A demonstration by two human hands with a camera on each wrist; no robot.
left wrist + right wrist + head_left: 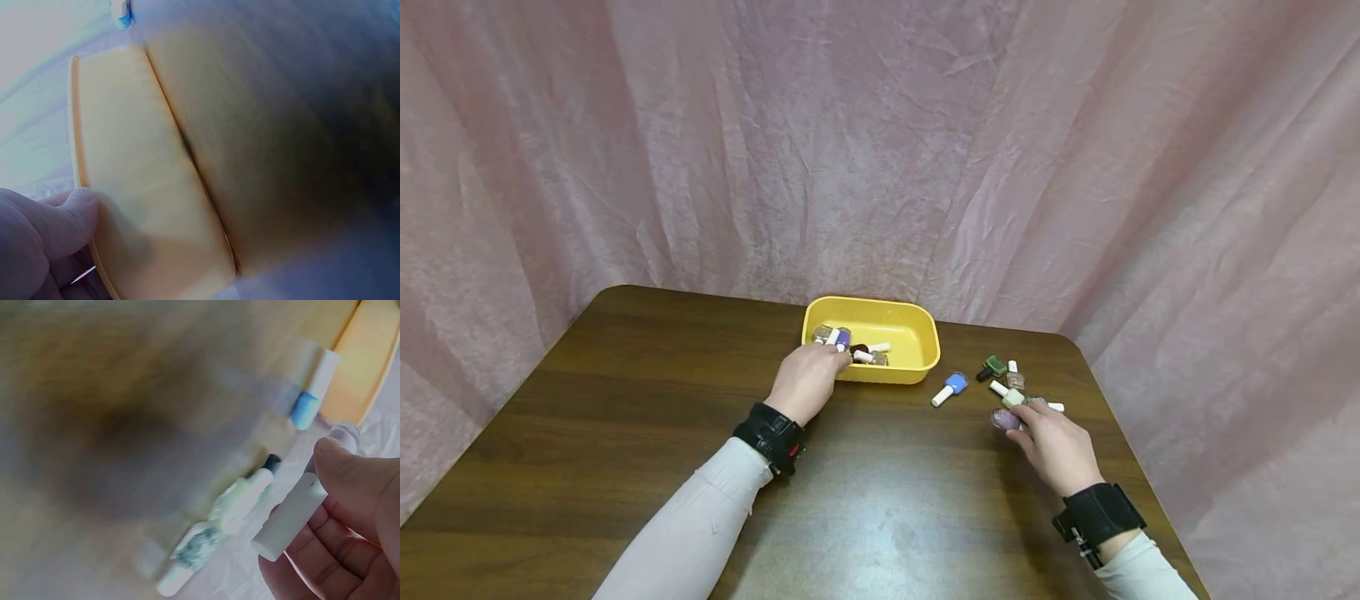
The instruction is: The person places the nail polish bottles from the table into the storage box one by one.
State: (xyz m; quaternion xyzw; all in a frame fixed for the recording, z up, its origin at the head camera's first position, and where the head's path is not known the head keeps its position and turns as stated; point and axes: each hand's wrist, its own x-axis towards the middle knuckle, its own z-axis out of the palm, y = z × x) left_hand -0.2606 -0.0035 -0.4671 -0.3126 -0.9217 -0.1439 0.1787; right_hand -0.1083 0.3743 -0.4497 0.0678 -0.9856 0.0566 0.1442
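My left hand (808,379) grips the near rim of a yellow plastic tub (901,376), its thumb on the outer wall in the left wrist view. Several nail polish bottles lie in the tub's left part, among them a purple one (844,337) and a clear glittery one (878,359). Over on the right, my right hand (1060,446) holds a lilac nail polish bottle (1004,419) between thumb and fingers. Its white cap (290,519) points back toward the palm side in the right wrist view. Beneath that hand, another white-capped bottle (1056,407) is partly covered.
Right of the tub, a blue nail polish bottle (956,383) lies on the brown wooden table (647,400). Beyond it are a dark green bottle (996,365), a glittery brownish one (1015,380) and a pale green one (1012,398). A pink curtain (865,150) hangs behind the table.
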